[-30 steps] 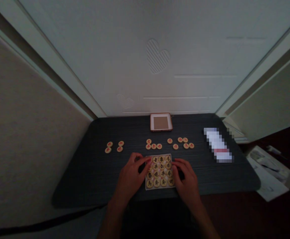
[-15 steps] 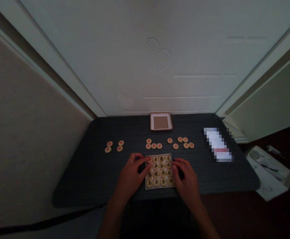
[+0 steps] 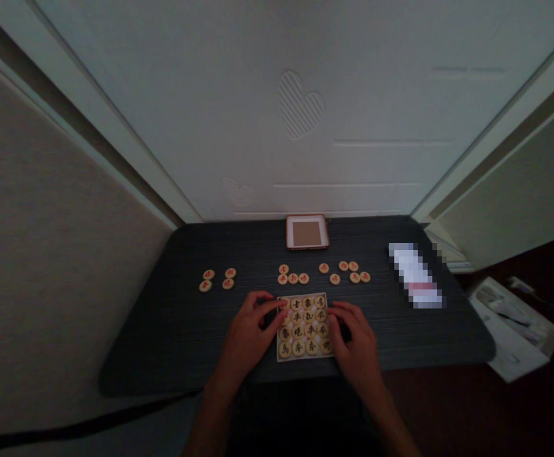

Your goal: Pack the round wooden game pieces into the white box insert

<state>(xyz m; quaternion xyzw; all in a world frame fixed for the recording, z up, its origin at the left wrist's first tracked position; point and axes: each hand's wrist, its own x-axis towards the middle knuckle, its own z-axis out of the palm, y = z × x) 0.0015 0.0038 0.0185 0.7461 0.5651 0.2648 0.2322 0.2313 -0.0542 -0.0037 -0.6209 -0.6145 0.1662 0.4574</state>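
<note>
Head view: black-lettered discs [image 3: 311, 331] sit in a tray [image 3: 305, 360] on the counter [image 3: 162, 330], left hand [image 3: 249, 329] and right hand [image 3: 357, 336] at its sides, fingers narrowly parted — grip unclear. Settling the discs seems in hand; the next move calls for light, even pressure.

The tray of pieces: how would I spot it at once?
Find the dark table and its near edge. The tray lies there between the left hand and right hand. Its pieces, where visible, show black characters; loose pieces beyond show red.
</note>
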